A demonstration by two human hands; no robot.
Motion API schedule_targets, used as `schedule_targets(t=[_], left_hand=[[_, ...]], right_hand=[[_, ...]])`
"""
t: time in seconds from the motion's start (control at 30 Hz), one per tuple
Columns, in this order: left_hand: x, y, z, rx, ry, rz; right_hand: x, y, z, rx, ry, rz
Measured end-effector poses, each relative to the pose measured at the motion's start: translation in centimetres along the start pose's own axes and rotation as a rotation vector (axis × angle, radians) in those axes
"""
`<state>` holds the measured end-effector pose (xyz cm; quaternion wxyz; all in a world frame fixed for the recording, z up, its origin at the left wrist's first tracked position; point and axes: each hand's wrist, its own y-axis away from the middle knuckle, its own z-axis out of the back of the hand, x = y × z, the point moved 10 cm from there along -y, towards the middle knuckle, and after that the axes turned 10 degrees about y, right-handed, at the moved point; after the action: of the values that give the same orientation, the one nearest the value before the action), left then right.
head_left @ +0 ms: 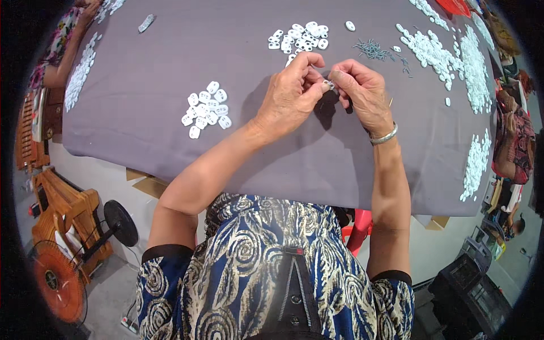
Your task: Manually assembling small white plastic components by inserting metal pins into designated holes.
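My left hand (292, 93) pinches a small white plastic piece with holes (327, 85) between thumb and fingertips. My right hand (362, 90) meets it there, its thumb and forefinger pressed together at the piece. A short dark rod-like end (349, 107) shows below the right fingers; what it belongs to is hidden. Just beyond the hands lies a loose group of white oval two-holed pieces (306, 37). Thin dark grey metal bits (373, 50), too small to name surely, are scattered past my right hand. Left of my left forearm sits another cluster of white oval pieces (207, 107).
Larger heaps of white pieces (476, 68) spread along the right of the grey-covered table (141, 113), with a red container (453, 7) at the far right. Another person's arm (59, 71) reaches in at far left. A fan (56, 280) stands on the floor at lower left.
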<state>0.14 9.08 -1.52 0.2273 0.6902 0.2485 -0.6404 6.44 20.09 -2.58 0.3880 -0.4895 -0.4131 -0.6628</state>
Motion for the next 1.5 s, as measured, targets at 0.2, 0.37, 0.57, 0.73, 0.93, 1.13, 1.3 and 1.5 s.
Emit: schedule_targets(t=[0.2,0.37,0.57,0.73,0.93,1.13,1.3,1.5], left_hand=[[0.0,0.0,0.3,-0.045,0.027,-0.014],[-0.1,0.1,0.3,-0.055,0.020,-0.038],[0.3,0.2,0.3,-0.059,0.004,-0.049],[0.7,0.2,0.5,-0.100,-0.016,-0.048],[0.1,0.2,0.7,-0.122,-0.096,-0.082],[-0.1,0.1,0.9,-0.113,-0.065,-0.067],[0.6,0.2,0.9,-0.063,-0.001,-0.022],[-0.4,-0.4,2.2,-0.126,0.035,-0.062]], right_hand=[[0.3,0.0,-0.3,0.003,0.033,0.025],[0.4,0.0,-0.5,0.039,0.050,0.063],[0.8,0.0,-0.5,0.005,0.133,0.098],[1.5,-0.1,-0.3,-0.066,0.329,0.222],[1.9,-0.1,-0.6,-0.040,0.436,0.216],[1.9,0.0,-0.6,-0.044,0.429,0.216],[0.7,-0.1,-0.2,-0.027,0.069,-0.036],[0.1,-0.3,1.8,-0.117,0.006,-0.009]])
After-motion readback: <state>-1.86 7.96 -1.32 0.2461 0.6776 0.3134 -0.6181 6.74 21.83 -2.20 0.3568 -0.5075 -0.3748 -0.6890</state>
